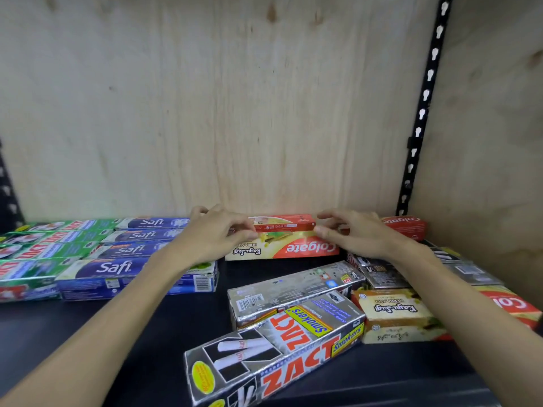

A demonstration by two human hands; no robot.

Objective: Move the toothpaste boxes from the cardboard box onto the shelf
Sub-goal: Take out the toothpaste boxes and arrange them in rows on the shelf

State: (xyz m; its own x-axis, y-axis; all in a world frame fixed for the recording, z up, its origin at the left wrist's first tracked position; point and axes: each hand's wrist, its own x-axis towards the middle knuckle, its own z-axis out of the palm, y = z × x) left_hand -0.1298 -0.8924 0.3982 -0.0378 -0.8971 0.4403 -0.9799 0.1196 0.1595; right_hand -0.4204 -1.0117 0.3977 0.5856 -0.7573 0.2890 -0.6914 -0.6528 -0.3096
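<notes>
So both hands are reaching to the back of the dark shelf (152, 333), up around 12 o'clock from where the person stands. The left hand (216, 230) has its fingers curled down onto the left end of a red Colgate box (282, 227) that sits on top of another Colgate box (296, 249) lying flat against the plywood back wall (235, 98). The right hand (351, 233) is at the right end of that top box, thumb and fingers bent around it, so it looks like a two-handed pinch on the one box.

Over at 9 o'clock there's a tidy block of blue Safi boxes (117, 270), and further left of them the green boxes (44, 251), all lying flat in rows.

Toward 4 o'clock it's messier: a silver Zact box (282, 348) lies diagonally closest to the front edge, a second silver box (291, 292) sits just behind it and touching it, and a cream and red Colgate box (399, 315) is beside them on the right. Black boxes (379, 271) sit under the right forearm. One more red box (405, 227) is tucked into the back right corner, next to the black slotted rail (423, 113).
</notes>
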